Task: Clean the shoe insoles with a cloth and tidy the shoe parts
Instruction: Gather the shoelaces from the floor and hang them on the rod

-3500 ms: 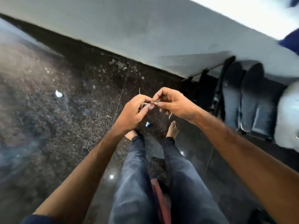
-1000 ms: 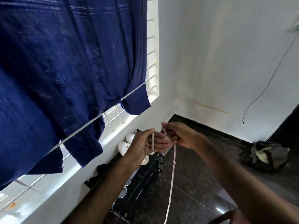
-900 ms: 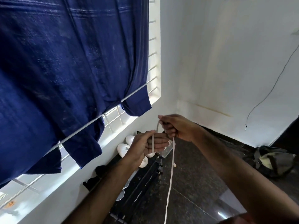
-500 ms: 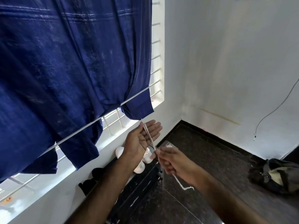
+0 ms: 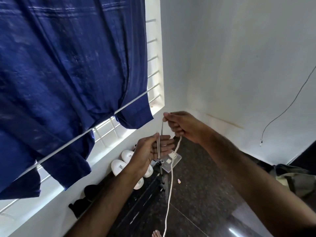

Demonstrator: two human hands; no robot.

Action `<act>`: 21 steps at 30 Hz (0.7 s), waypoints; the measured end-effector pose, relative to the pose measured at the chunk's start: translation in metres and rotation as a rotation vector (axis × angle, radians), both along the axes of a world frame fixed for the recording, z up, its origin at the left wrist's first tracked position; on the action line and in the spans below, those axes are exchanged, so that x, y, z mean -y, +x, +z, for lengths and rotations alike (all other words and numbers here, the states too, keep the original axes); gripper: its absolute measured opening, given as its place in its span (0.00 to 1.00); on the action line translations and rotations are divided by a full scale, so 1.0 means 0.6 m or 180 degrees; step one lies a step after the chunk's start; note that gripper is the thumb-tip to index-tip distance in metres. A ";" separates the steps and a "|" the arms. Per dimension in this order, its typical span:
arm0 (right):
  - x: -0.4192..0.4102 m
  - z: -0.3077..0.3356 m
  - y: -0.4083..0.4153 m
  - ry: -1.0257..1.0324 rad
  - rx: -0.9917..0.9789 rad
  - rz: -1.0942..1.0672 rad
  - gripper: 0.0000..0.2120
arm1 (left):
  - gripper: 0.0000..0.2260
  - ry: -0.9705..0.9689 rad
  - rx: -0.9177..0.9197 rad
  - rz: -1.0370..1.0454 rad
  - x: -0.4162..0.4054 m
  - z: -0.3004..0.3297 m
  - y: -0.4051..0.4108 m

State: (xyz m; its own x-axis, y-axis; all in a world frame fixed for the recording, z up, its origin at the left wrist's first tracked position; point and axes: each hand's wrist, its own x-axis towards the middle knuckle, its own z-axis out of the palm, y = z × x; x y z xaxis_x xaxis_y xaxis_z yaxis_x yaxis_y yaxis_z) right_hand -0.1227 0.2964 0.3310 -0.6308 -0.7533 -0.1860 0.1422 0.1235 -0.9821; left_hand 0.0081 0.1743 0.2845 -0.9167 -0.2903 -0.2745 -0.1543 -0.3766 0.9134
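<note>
Right hand (image 5: 183, 126) pinches the white shoelace (image 5: 171, 185) at frame centre; left hand (image 5: 152, 149), fingers relaxed, carries a loop. Risk: loop slides off, dangling tail tangles.

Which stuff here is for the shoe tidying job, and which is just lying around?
For the job:
- white shoelace, wound over the left hand and pinched by the right hand
- white shoes on the black rack

Just lying about:
- blue curtain
- dark bag on the floor
- dangling wire
- clear plastic piece
</note>
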 end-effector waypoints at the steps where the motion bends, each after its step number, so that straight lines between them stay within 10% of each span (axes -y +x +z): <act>1: 0.005 0.013 0.004 -0.0103 -0.0093 0.0065 0.14 | 0.19 0.0040 0.0014 0.0138 0.006 -0.004 -0.011; 12: 0.051 -0.148 -0.026 0.0380 0.0621 0.0525 0.14 | 0.18 0.0645 -0.0476 0.0263 0.100 0.030 -0.148; 21: 0.146 -0.018 -0.237 0.0323 0.0120 -0.0031 0.13 | 0.17 0.0114 -0.0213 -0.0244 0.134 0.007 -0.235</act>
